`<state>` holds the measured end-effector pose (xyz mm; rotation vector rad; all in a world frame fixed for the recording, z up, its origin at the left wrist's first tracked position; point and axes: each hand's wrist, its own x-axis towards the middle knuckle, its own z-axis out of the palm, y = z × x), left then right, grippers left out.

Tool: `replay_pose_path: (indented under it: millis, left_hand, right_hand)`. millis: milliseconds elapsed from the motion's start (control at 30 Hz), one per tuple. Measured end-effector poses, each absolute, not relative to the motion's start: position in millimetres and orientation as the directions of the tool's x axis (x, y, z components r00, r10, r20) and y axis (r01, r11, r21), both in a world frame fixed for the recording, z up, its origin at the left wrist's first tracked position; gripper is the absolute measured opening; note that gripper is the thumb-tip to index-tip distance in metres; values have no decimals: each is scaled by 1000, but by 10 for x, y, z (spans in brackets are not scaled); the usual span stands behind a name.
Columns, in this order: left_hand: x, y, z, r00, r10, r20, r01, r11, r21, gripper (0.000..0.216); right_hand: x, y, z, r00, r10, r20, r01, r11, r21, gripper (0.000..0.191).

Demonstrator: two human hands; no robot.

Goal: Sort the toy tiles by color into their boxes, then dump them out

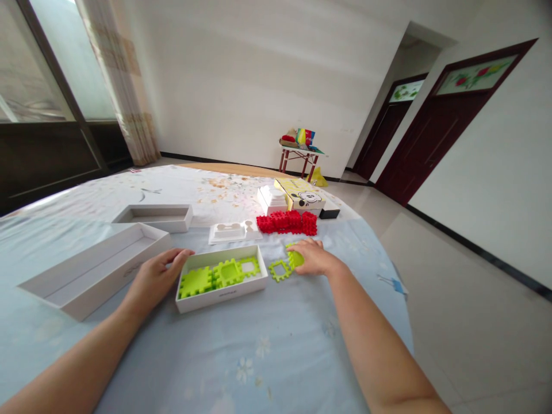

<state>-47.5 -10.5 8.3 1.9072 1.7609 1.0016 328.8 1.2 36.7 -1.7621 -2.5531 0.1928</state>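
My left hand (157, 276) is at the left end of a shallow white box (222, 297), its thumb and fingertips against the far left corner. Inside lie several lime-green notched puzzle tiles (196, 282); some are solid squares and at least one is an open frame. To the right of that box, my right hand (314, 257) is closed around a green notched piece (295, 260), partly covered by the fingers. Flat on the cloth just left of this hand lies a green square frame (280, 270).
Red notched blocks (287, 222) stand joined in a row behind my right hand. Nearby are a white moulded tray (233, 231), a yellow cartoon box (301, 195) and stacked white pieces (271, 199). Two white box parts, one long (99, 270) and one smaller (155, 217), lie at left.
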Motion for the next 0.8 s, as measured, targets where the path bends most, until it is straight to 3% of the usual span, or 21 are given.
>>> replay_pose_path:
  millis: [233,367,667,800]
  left_hand:
    - [-456,-99,97,-15,965,261,729,-167,663,46]
    - [-477,-75,52,-15,966,258,725,-168,668,48]
    - [-479,-74,59,-5,958,288,723,-195,663,46]
    - [-463,-73,65,-6,962,274,720,-186,668,47]
  right_hand:
    - [3145,-43,459,-483,876,10,848,471,-244,62]
    - [3010,-81,421,-569,821,-55,801,537,-265,65]
    - [2987,-70,357,-554,826,-100,815,514,-268,64]
    - [3030,-73,416,-525,850,-51,828,496,-260,63]
